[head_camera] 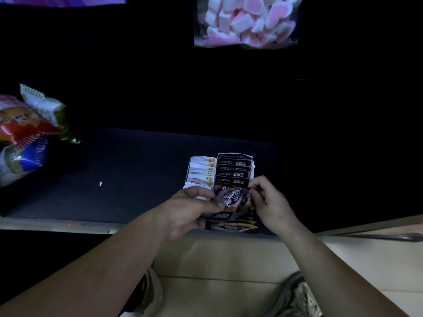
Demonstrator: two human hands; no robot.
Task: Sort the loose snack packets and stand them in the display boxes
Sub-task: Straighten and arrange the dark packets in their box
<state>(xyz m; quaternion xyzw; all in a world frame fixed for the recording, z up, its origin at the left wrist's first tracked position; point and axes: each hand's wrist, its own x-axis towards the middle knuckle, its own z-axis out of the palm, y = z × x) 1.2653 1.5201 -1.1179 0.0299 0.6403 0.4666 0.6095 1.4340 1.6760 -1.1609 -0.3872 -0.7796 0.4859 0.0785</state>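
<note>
In left hand (191, 210), 1 dark packet (231, 199)

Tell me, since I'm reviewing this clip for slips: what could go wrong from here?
The left hand and right hand grip a dark packet over the dark box, which looks nearly full; forcing it in might crumple standing packets. That box sits close to the table edge; a push toward the person could slide it off.

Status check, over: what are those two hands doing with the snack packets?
Left hand and right hand both pinch one dark packet. Held over black-packet display box, not yet stood in. Nothing in the way.
</note>
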